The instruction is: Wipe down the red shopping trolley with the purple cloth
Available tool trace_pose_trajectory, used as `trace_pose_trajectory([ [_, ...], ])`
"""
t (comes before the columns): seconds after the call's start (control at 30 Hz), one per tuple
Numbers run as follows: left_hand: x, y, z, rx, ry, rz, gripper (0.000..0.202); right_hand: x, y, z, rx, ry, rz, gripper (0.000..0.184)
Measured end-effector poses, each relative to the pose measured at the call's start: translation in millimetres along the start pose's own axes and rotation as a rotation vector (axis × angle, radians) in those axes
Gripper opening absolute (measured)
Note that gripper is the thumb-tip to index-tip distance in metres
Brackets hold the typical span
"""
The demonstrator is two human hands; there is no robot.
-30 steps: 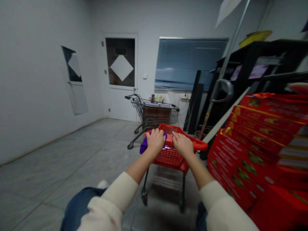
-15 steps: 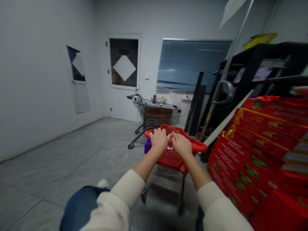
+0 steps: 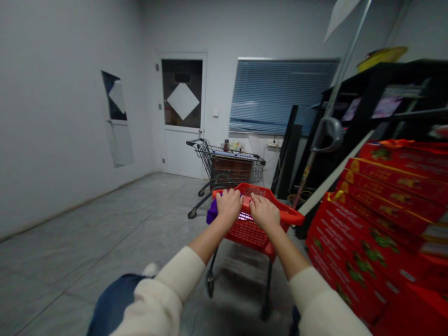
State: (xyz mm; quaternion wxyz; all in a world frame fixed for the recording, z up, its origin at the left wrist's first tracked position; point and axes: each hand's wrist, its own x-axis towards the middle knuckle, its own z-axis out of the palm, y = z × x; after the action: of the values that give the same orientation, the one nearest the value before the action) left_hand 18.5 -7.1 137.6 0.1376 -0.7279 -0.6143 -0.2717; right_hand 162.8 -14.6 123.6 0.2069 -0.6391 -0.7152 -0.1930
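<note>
A small red plastic shopping cart on dark legs with casters stands right in front of me. My left hand is closed over the left part of its red handle. A bunched purple cloth hangs at the handle's left end, beside my left hand; I cannot tell whether the fingers touch it. My right hand is curled over the handle to the right of the middle. A short stretch of handle shows between the two hands. The undersides of my fingers are hidden.
Ahead stands a dark wire shopping cart near a brown cabinet. Stacked red boxes rise close on the right, with a slanting metal pole and black shelving behind. A white door is in the back wall.
My left hand has slid a little to the left along the handle, so the gap between my hands is wider. The purple cloth has shifted slightly left. The view has moved slightly.
</note>
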Motion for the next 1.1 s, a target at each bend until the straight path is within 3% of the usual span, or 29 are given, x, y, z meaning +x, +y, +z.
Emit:
trace_pose_trajectory([
  [0.07, -1, 8, -0.1, -0.019, -0.003, 0.07, 0.035, -1, 4, 2, -0.008, 0.006, -0.009, 0.049],
  [0.17, 4, -5, -1.7, -0.02, -0.02, 0.089, 0.035, -3, 8, 2, -0.018, 0.014, -0.03, 0.049],
  [0.33, 19, -38, -3.0, 0.004, -0.056, -0.116, 0.033, -2, 5, 0, -0.015, -0.002, -0.04, 0.051],
  [0.43, 17, -25, -0.7, 0.005, -0.043, -0.12, 0.034, -1, 2, 2, -0.006, -0.003, -0.022, 0.05],
  [0.6, 2, 16, 2.8, -0.035, -0.014, 0.041, 0.037, 0, 6, 2, 0.002, -0.013, -0.042, 0.05],
  [0.67, 1, 16, 1.6, -0.044, -0.023, 0.069, 0.036, -1, 12, -3, -0.005, -0.057, -0.098, 0.051],
  [0.77, 9, -2, -1.0, -0.032, -0.061, 0.034, 0.034, -6, 28, -15, -0.008, -0.139, -0.182, 0.051],
  [0.93, 22, -28, -1.0, -0.002, -0.089, -0.056, 0.034, -21, 51, -24, -0.084, -0.177, -0.098, 0.054],
  [1.0, 21, -21, 0.8, -0.012, -0.059, -0.077, 0.033, -25, 51, -22, -0.098, -0.16, -0.071, 0.055],
  [1.1, 13, 6, 3.0, -0.051, -0.031, -0.044, 0.031, -27, 42, -19, -0.096, -0.136, -0.057, 0.057],
])
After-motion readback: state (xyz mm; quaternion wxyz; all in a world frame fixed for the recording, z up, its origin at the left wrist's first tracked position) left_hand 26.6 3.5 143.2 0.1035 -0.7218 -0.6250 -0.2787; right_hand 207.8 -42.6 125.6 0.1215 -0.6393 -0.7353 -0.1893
